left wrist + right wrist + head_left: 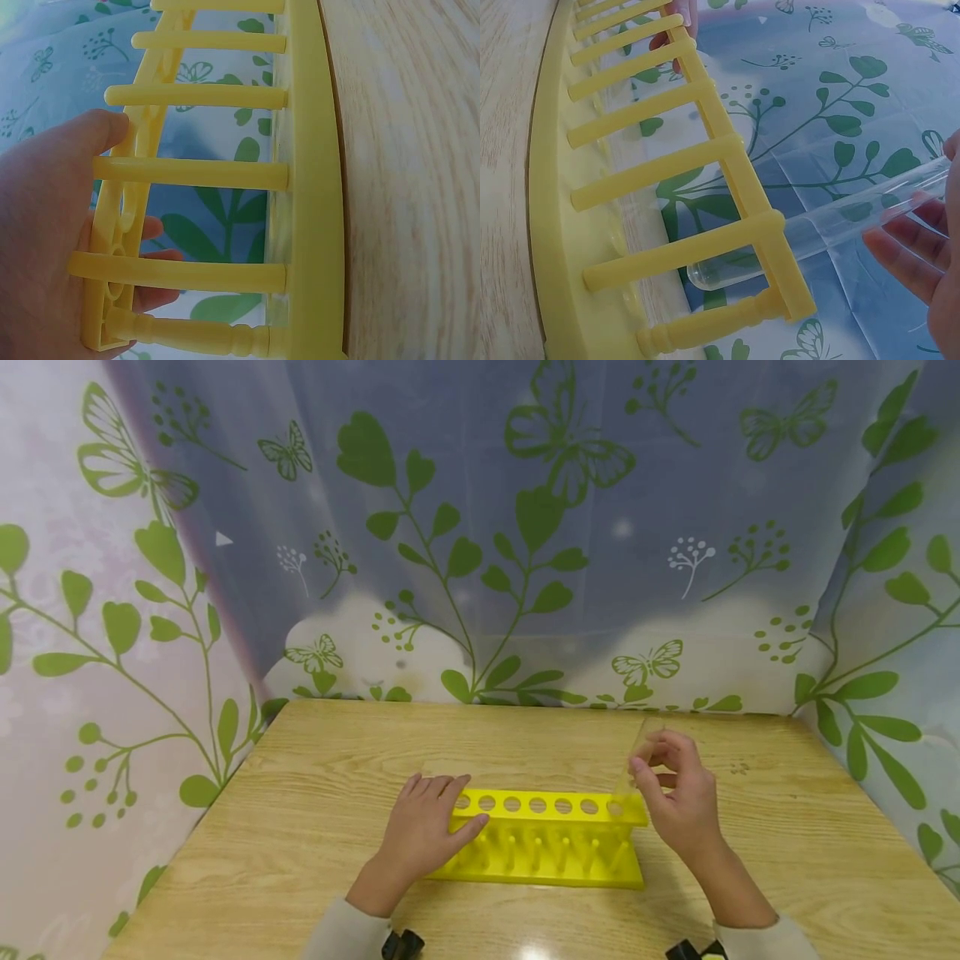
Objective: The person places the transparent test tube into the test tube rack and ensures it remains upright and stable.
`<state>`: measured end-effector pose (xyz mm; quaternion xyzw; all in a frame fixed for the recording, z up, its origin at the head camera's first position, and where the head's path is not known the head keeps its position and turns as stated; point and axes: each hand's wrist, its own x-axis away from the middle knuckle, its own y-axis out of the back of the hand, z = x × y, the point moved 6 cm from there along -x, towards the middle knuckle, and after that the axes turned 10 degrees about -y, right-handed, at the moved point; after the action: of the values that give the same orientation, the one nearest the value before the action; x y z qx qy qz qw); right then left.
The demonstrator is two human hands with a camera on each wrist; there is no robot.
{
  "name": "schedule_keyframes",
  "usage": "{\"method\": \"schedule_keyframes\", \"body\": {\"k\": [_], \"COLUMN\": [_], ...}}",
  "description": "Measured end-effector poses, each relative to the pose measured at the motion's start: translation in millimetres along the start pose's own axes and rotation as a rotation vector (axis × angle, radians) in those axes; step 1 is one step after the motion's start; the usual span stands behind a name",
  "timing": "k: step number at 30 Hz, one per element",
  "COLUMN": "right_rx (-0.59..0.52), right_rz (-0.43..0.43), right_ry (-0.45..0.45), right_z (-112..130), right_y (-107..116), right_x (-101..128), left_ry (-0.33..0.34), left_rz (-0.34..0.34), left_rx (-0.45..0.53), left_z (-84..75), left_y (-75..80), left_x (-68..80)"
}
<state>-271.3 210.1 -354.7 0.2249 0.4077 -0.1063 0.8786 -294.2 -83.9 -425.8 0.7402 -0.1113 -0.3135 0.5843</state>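
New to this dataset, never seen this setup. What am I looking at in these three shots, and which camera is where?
No machine: a person works with bare hands, wearing three cameras. The wide shot is from the head, looking down at a wooden table. The other two are from the wrists, so the scene looks tilted there. On the table stands a yellow test tube rack. The left hand rests on its left end, fingers straight. The right hand pinches a clear glass tube, whose rounded bottom has passed through the rack's end hole.

Test tube (832, 221) top hidden behind right hand (922, 255).
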Motion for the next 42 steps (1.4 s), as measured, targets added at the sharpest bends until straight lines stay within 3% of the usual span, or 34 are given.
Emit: {"method": "schedule_keyframes", "body": {"k": [42], "right_rx": [0.038], "right_rz": [0.021], "right_ry": [-0.081], "right_z": [-5.3], "right_y": [-1.3], "right_x": [2.7], "left_ry": [-0.003], "left_rz": [0.002], "left_rx": [0.008], "left_z": [0.3], "left_y": [-0.9], "left_x": [0.5]}}
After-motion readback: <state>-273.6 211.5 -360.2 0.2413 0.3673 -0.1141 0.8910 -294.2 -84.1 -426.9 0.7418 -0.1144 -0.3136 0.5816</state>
